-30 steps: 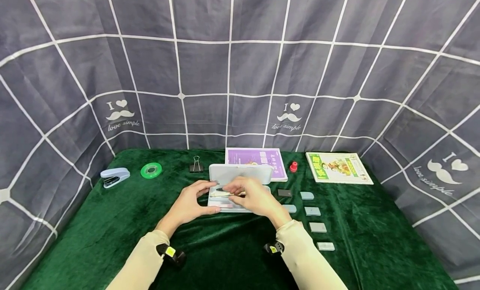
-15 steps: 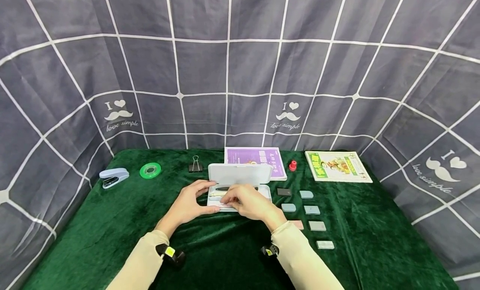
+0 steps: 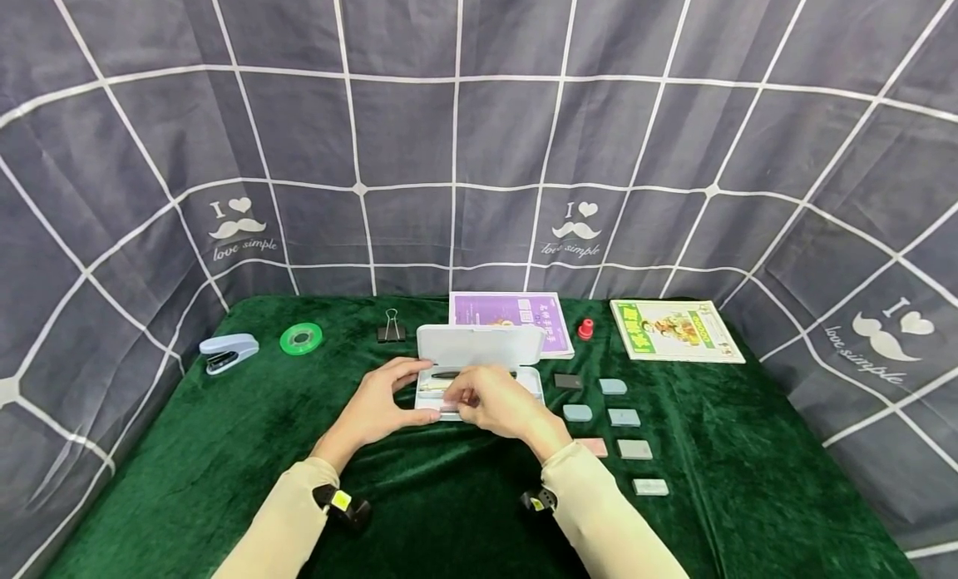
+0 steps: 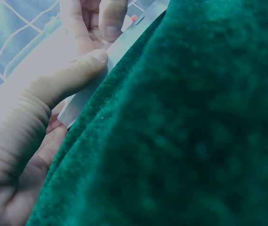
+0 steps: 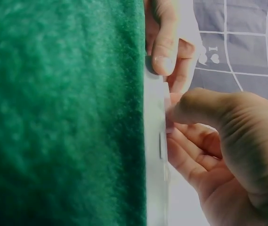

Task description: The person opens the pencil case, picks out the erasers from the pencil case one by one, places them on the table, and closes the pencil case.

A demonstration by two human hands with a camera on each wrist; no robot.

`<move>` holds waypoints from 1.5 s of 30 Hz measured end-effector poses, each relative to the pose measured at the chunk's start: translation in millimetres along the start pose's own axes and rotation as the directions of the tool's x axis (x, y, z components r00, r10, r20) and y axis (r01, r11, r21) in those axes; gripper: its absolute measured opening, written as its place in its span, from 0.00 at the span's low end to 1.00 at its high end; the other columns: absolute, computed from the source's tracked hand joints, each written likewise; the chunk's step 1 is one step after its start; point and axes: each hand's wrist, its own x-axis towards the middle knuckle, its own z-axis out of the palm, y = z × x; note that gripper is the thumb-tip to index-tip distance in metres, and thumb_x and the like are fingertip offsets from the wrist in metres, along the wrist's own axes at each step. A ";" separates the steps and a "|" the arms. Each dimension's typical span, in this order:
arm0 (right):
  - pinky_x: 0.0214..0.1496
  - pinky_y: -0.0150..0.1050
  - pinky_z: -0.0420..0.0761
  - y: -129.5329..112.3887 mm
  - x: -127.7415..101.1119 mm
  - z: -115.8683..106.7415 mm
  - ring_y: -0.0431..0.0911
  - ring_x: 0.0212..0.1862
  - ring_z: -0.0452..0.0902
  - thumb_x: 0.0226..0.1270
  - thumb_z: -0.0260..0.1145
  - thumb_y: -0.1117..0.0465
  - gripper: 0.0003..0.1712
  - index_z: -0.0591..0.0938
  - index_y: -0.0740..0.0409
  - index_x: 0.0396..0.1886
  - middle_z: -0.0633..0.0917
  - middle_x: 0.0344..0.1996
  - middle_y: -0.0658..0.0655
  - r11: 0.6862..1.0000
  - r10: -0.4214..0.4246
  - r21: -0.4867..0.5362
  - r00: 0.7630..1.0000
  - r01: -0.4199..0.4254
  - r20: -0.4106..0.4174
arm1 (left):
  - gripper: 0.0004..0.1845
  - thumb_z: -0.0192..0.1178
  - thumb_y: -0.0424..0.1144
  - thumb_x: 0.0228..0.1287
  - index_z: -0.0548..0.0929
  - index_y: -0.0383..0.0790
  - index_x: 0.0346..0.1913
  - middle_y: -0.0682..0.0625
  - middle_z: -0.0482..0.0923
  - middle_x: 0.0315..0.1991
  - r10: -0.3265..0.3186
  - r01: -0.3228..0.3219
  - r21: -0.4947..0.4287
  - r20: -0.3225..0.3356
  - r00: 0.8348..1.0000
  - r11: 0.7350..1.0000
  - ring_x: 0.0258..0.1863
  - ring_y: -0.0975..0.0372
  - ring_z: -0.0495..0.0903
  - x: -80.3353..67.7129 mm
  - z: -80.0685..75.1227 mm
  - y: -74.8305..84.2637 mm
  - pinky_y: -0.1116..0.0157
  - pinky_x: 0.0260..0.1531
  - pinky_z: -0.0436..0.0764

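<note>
A white pencil case [image 3: 479, 346] lies with its lid raised in the middle of the table. My left hand [image 3: 377, 404] grips its left end, thumb on the front edge and fingers behind. Over the front of the tray, my right hand [image 3: 497, 403] pinches a small pinkish block, seemingly an eraser [image 5: 169, 113], between thumb and fingers. That hand covers much of the tray. A dark pen [image 3: 443, 375] and a pale slim item [image 3: 432, 388] lie in the case's back part. In the left wrist view, the left thumb [image 4: 84, 70] presses on the case's edge.
Right of the case, several eraser-like blocks lie in two columns, among them a pink one [image 3: 591, 447] and a white one [image 3: 650, 487]. Behind are a purple book [image 3: 550, 329], a red bottle-shaped item [image 3: 585, 329] and a magazine [image 3: 677, 331]. Leftward: binder clip [image 3: 392, 333], green tape [image 3: 302, 338], stapler [image 3: 228, 352].
My right hand has come down and towards the front of the tray, and now pinches the pinkish eraser there. A pink block on the table came into sight. The left hand has stayed put.
</note>
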 end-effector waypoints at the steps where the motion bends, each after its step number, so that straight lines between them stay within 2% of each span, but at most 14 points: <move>1: 0.47 0.35 0.88 -0.1 -0.5 -2.0 0.41 0.42 0.84 0.72 0.76 0.69 0.11 0.96 0.54 0.48 0.91 0.41 0.49 1.000 0.002 0.008 1.000 -0.001 -0.015 | 0.44 0.89 0.48 0.57 0.82 0.43 0.76 0.45 0.78 0.74 0.002 -0.002 0.000 0.000 1.000 1.000 0.74 0.48 0.81 0.1 0.1 0.3 0.54 0.74 0.81; 6: 0.48 0.39 0.89 1.8 -3.8 -19.5 0.43 0.43 0.84 0.66 0.76 0.72 0.13 0.96 0.55 0.47 0.90 0.40 0.48 0.997 -0.038 0.060 0.991 0.046 -0.132 | 0.45 0.89 0.49 0.57 0.82 0.44 0.76 0.45 0.78 0.74 0.008 -0.008 0.001 0.003 1.000 1.000 0.74 0.48 0.81 -0.1 1.0 0.3 0.54 0.74 0.81; 13: 0.49 0.50 0.91 5.6 -21.4 -60.4 0.41 0.43 0.84 0.64 0.76 0.73 0.16 0.96 0.52 0.46 0.91 0.40 0.46 0.994 -0.075 0.051 0.956 0.093 -0.285 | 0.45 0.90 0.48 0.56 0.83 0.43 0.75 0.44 0.78 0.74 -0.001 0.001 -0.008 -0.002 1.000 1.000 0.73 0.48 0.81 -0.2 0.9 0.4 0.54 0.75 0.81; 18: 0.49 0.46 0.90 9.1 -45.9 -90.4 0.40 0.43 0.84 0.62 0.76 0.73 0.19 0.96 0.48 0.46 0.91 0.42 0.43 0.998 -0.065 -0.006 0.926 0.068 -0.373 | 0.45 0.90 0.48 0.56 0.82 0.42 0.76 0.43 0.77 0.74 -0.009 0.009 -0.013 -0.001 1.000 1.000 0.74 0.48 0.81 -0.4 0.9 0.6 0.54 0.75 0.80; 20: 0.47 0.42 0.88 11.4 -56.9 -100.3 0.40 0.43 0.84 0.62 0.76 0.73 0.19 0.96 0.47 0.46 0.91 0.42 0.42 0.998 -0.063 -0.029 0.914 0.056 -0.402 | 0.45 0.90 0.48 0.56 0.82 0.42 0.76 0.44 0.77 0.74 -0.008 0.008 -0.010 0.000 1.000 1.000 0.74 0.48 0.81 -0.5 1.1 0.4 0.55 0.75 0.80; 25: 0.44 0.32 0.81 15.9 -84.8 -118.1 0.40 0.42 0.81 0.61 0.75 0.75 0.22 0.96 0.44 0.46 0.89 0.42 0.42 0.998 -0.049 -0.046 0.903 0.032 -0.426 | 0.45 0.89 0.49 0.56 0.82 0.43 0.76 0.44 0.77 0.75 -0.007 0.007 -0.009 0.000 1.000 1.000 0.74 0.48 0.81 -0.8 1.3 -1.2 0.54 0.75 0.81; 32: 0.46 0.28 0.79 23.0 -119.5 -120.8 0.39 0.42 0.81 0.62 0.75 0.77 0.25 0.95 0.39 0.45 0.89 0.41 0.39 0.998 -0.001 -0.059 0.898 -0.028 -0.439 | 0.45 0.89 0.50 0.57 0.82 0.43 0.76 0.44 0.77 0.75 -0.004 0.004 -0.003 -0.005 1.000 1.000 0.74 0.47 0.81 -0.7 0.9 -2.2 0.53 0.75 0.81; 39: 0.45 0.24 0.79 30.2 -149.3 -108.4 0.39 0.40 0.83 0.58 0.76 0.79 0.28 0.93 0.38 0.43 0.90 0.42 0.38 0.999 0.000 -0.046 0.890 -0.024 -0.455 | 0.44 0.89 0.48 0.57 0.82 0.43 0.76 0.44 0.77 0.75 0.005 -0.005 0.000 0.000 1.000 1.000 0.74 0.47 0.80 -0.7 0.7 0.9 0.54 0.75 0.80; 42: 0.44 0.23 0.80 33.5 -161.5 -99.1 0.38 0.40 0.83 0.55 0.78 0.81 0.30 0.93 0.38 0.41 0.90 0.40 0.38 0.999 0.017 -0.030 0.893 -0.034 -0.450 | 0.44 0.89 0.47 0.57 0.82 0.42 0.76 0.43 0.77 0.75 0.005 -0.005 -0.003 0.000 1.000 1.000 0.74 0.46 0.80 -1.6 0.0 1.6 0.53 0.76 0.80; 45: 0.42 0.25 0.82 36.6 -172.3 -87.6 0.36 0.39 0.83 0.55 0.79 0.80 0.30 0.93 0.37 0.41 0.89 0.40 0.38 0.999 0.038 -0.003 0.910 -0.043 -0.414 | 0.44 0.89 0.46 0.57 0.82 0.42 0.76 0.44 0.77 0.75 0.000 0.000 -0.009 -0.001 1.000 1.000 0.74 0.46 0.80 -1.9 -0.9 1.8 0.54 0.75 0.81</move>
